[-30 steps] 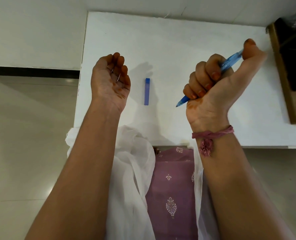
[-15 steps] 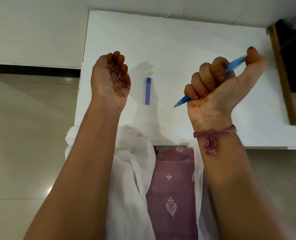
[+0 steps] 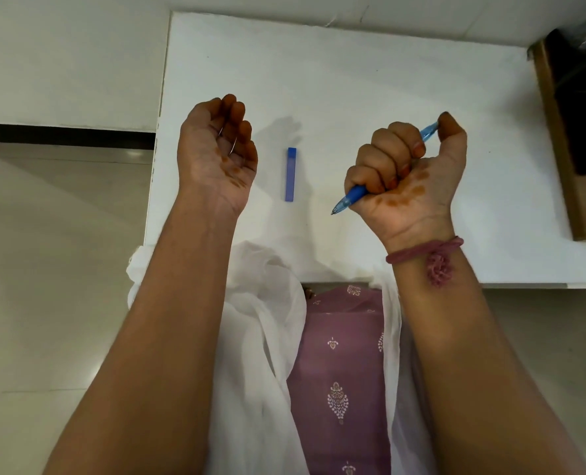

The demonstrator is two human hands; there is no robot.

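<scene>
Blue plastic twice over: one pen (image 3: 355,195) and one small oblong case (image 3: 290,174). There are also two hands, one white worktop (image 3: 353,80) and one pink thread band (image 3: 421,252), knotted round the right wrist.

The right hand (image 3: 411,176) is raised above the worktop's near half with its palm turned towards the camera. Its grip is a tight fist round the pen. All four fingers wrap the barrel and the thumb (image 3: 450,128) is bent over the pen's rear end. The pen slants through the fist, with its dark point down and to the left and its back end up and to the right.

The left hand (image 3: 216,156) is raised over the worktop's left edge, palm also towards the camera, with its fingers curled loosely over the palm. Thin bright lines cross two of those fingers. Whether this grip holds anything cannot be told.

The case lies flat on the worktop between the two hands, lengthwise away from the person, and neither hand touches it.

A second ago the right thumb stretched far out along the pen. It has since drawn in and now caps the end close to the knuckles, and the whole fist sits a little lower. The left hand and the case have kept their places
</scene>
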